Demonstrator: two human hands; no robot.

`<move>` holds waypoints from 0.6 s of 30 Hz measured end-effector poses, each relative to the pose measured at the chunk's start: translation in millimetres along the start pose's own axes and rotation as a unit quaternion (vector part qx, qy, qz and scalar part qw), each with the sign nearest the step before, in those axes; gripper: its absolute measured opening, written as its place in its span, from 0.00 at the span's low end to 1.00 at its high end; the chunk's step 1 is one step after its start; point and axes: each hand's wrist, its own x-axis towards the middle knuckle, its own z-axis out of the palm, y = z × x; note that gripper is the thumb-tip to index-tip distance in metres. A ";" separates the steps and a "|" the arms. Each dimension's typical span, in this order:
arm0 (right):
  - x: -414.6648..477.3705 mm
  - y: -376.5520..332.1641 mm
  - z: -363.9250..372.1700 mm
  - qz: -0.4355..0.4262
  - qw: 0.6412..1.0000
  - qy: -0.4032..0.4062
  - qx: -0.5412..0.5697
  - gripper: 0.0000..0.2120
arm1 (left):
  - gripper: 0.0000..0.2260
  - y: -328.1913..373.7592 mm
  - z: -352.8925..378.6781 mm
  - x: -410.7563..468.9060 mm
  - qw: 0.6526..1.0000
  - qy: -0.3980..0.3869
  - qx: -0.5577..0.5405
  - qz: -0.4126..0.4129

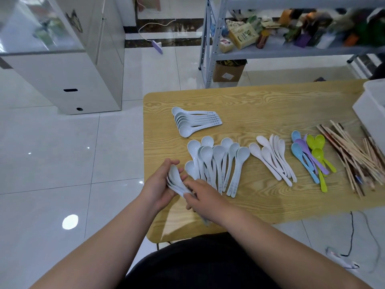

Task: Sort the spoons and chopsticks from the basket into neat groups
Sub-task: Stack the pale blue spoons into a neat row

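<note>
My left hand grips a small stack of pale blue spoons at the table's left front edge. My right hand lies over the handles of that stack, fingers curled on them. Beside them, loose pale blue spoons lie spread out, bowls pointing away. A neat nested stack of the same spoons lies further back. To the right sit white spoons, then coloured spoons in blue, purple and green, then a heap of wooden chopsticks.
The wooden table ends just left of my hands, with tiled floor beyond. A white container stands at the table's right edge. A metal shelf rack and a white cabinet stand behind. A cable hangs off the front right.
</note>
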 end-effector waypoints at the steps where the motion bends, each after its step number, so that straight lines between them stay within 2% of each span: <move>1: 1.2 0.2 -0.3 -0.001 1.000 -0.007 -0.002 0.08 | 0.09 -2.7 -0.9 0.2 1.000 -0.006 0.025 0.010; 4: 6.3 6.0 -2.9 -0.005 1.000 -0.027 0.000 0.08 | 0.11 -7.7 -4.6 3.5 0.997 0.015 0.066 0.023; 7: 16.9 28.5 -13.4 0.054 0.997 0.062 0.006 0.08 | 0.10 -5.5 -6.8 7.6 0.995 0.070 0.076 0.012; 10: 29.6 56.3 -31.9 0.153 0.978 0.128 -0.062 0.18 | 0.10 -3.3 -9.5 14.1 0.995 0.080 0.055 -0.001; 13: 42.5 71.1 -38.9 0.176 0.971 0.108 -0.119 0.19 | 0.10 -2.4 -8.8 19.3 0.996 0.082 0.044 -0.012; 18: 55.6 78.8 -32.5 0.193 0.965 0.094 -0.153 0.17 | 0.06 -2.9 -8.3 22.6 0.995 0.085 0.043 -0.022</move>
